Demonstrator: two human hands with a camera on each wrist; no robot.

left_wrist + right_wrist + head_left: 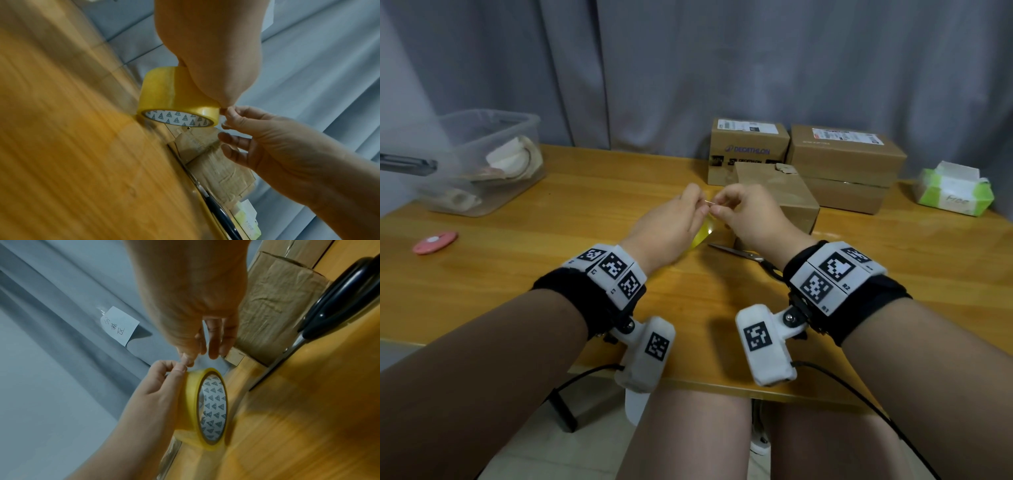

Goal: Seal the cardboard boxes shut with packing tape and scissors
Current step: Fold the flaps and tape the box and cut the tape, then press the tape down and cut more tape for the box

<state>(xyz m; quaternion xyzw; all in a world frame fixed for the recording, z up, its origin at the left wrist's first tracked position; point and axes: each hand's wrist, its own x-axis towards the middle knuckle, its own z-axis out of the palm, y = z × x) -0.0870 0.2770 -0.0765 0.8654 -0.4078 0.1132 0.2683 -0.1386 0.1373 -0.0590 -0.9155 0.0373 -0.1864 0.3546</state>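
At far left a clear plastic bin (482, 161) stands on the tabletop (551, 274), with tape rolls and pale scraps inside. Nearer the front edge lies a pink disc (434, 242).

In the middle, the left hand (671, 228) grips the yellow tape roll (174, 99) from above, its thumb and forefinger pinched at the roll's top edge. The right hand (750, 222) meets it there, thumb and forefinger pinched at the same spot on the tape's edge, the other fingers (232, 139) loosely spread. The roll is upright, above the tabletop.

Scissors (746, 255) lie flat just below the right wrist, blades pointing left. Behind the right hand sits a small brown box (787, 192); behind that, a printed box (748, 150) and two stacked boxes (846, 168). At far right is a green tissue pack (955, 192), open on top.

Grey curtains (688, 68) hang behind the wooden tabletop, with a handwritten paper note (119, 325) stuck on them.
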